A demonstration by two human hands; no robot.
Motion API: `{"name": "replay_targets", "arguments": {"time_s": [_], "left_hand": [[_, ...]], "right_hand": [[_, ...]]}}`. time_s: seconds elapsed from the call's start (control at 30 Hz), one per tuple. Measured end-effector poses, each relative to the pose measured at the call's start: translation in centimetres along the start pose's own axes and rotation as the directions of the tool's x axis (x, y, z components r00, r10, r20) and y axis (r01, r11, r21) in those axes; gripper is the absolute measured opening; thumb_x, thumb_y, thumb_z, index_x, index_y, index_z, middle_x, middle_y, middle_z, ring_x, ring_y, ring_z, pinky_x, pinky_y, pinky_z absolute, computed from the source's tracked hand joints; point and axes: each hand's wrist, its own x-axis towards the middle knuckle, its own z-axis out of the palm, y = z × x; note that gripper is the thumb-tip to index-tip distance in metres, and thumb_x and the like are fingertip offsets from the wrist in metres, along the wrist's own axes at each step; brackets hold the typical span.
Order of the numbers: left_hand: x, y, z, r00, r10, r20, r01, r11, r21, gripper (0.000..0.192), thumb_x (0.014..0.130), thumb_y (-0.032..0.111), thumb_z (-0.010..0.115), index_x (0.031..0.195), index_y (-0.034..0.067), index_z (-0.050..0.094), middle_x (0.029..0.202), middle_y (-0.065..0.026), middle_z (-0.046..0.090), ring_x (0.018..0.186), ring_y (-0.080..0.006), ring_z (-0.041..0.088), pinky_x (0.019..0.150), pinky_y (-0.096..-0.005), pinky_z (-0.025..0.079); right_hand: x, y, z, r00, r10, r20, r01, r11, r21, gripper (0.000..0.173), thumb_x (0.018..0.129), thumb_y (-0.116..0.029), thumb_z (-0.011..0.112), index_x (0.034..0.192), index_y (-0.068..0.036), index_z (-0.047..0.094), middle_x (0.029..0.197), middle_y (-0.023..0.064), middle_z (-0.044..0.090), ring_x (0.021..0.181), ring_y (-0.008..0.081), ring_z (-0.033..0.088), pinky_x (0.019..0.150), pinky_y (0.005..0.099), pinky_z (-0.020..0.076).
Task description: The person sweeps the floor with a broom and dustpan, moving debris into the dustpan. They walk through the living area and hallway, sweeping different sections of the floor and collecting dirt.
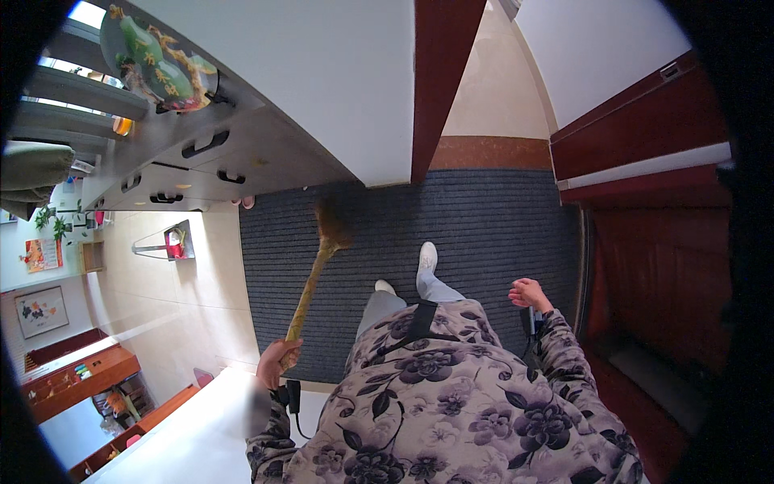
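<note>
My left hand [280,361] grips the end of a straw broom's yellowish handle [308,296]. The broom's brown bristle head [331,225] points away from me, over the ribbed dark grey mat [490,218]; its far end is blurred, so contact with the mat is unclear. On the other side, my right hand [530,294] hangs above the mat with its fingers curled in, and nothing shows in it. Both wrists carry small strapped-on devices. My white shoes [427,257] stand on the mat, one ahead of the other.
A dustpan [179,241] holding red packaging lies on the pale tiles to the left. Beyond the mat, a grey cabinet [260,154] bears a green gourd ornament [157,66]. A white wall end [387,121] juts in ahead. The dark red door [659,272] stands at right.
</note>
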Motion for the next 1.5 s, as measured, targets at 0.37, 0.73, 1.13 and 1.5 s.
{"name": "replay_targets", "arguments": {"time_s": [0.37, 0.73, 1.13, 1.5], "left_hand": [[7.0, 6.6, 3.7, 0.963, 0.023, 0.270, 0.042, 0.972, -0.232, 0.010, 0.081, 0.009, 0.053, 0.081, 0.001, 0.048, 0.058, -0.0011, 0.047, 0.044, -0.0057, 0.043, 0.036, -0.0162, 0.036], [3.0, 1.0, -3.1, 0.979, 0.202, 0.018, -0.187, 0.933, -0.307, 0.014, 0.082, 0.015, 0.051, 0.082, 0.001, 0.048, 0.061, -0.0009, 0.045, 0.046, -0.0084, 0.041, 0.040, -0.0208, 0.036], [6.1, 2.2, 0.0, 0.902, 0.124, 0.413, 0.036, 0.932, -0.360, 0.019, 0.085, 0.015, 0.047, 0.090, -0.003, 0.049, 0.069, -0.0030, 0.049, 0.056, -0.0081, 0.046, 0.044, -0.0202, 0.038], [7.6, 1.4, -6.1, 0.837, 0.540, 0.087, -0.448, 0.769, -0.457, 0.032, 0.084, 0.024, 0.045, 0.095, -0.005, 0.051, 0.066, -0.0042, 0.049, 0.057, -0.0140, 0.044, 0.054, -0.0248, 0.035]], "right_hand": [[1.1, -0.3, -1.1, 0.997, 0.010, -0.073, -0.009, 1.000, 0.019, 0.021, 0.082, -0.017, 0.050, 0.098, -0.004, 0.047, 0.078, 0.0097, 0.055, 0.063, 0.0183, 0.058, 0.050, 0.0297, 0.0483], [1.3, 1.4, 3.4, 0.998, 0.048, -0.038, -0.051, 0.994, -0.096, 0.023, 0.082, -0.017, 0.049, 0.099, -0.001, 0.050, 0.085, 0.0127, 0.056, 0.067, 0.0203, 0.058, 0.052, 0.0320, 0.0499], [1.1, -5.5, 5.7, 0.995, -0.095, -0.004, 0.094, 0.987, -0.134, 0.019, 0.080, -0.016, 0.050, 0.093, -0.002, 0.050, 0.078, 0.0088, 0.055, 0.059, 0.0162, 0.057, 0.048, 0.0273, 0.0474], [2.2, -1.2, 3.5, 0.997, -0.077, -0.010, 0.077, 0.996, -0.049, 0.016, 0.079, -0.015, 0.051, 0.084, 0.000, 0.049, 0.066, 0.0119, 0.056, 0.053, 0.0210, 0.056, 0.043, 0.0330, 0.0458]]}}
